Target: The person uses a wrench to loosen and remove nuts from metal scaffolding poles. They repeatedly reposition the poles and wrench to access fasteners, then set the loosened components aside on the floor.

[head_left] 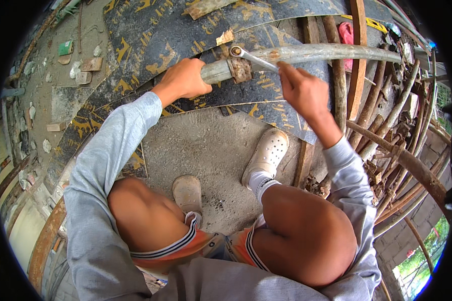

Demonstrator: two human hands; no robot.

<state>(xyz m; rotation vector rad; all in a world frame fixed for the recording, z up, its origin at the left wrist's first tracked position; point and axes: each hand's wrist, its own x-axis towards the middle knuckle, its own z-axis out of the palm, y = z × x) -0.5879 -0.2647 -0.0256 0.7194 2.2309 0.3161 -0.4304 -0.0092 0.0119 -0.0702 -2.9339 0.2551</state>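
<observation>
A grey metal pipe [306, 54] lies across the view in front of me, running off to the right. Around it near its left end sits a rusty clamp [240, 70] with a bolt on top. My left hand [185, 79] is wrapped round the pipe's left end, beside the clamp; some of its fingers are hidden. In my right hand [302, 89] is a silver wrench [256, 58], gripped by its handle. The wrench's far end meets the bolt [236, 50] on the clamp. Both forearms wear grey sleeves.
Dark printed plywood sheets [150, 45] lie under the pipe. Wooden poles and a brown plank [357, 55] stand to the right, near a heap of scrap wood [386, 135]. A rusty rod [417, 173] juts in at right. Small blocks [91, 64] lie at left.
</observation>
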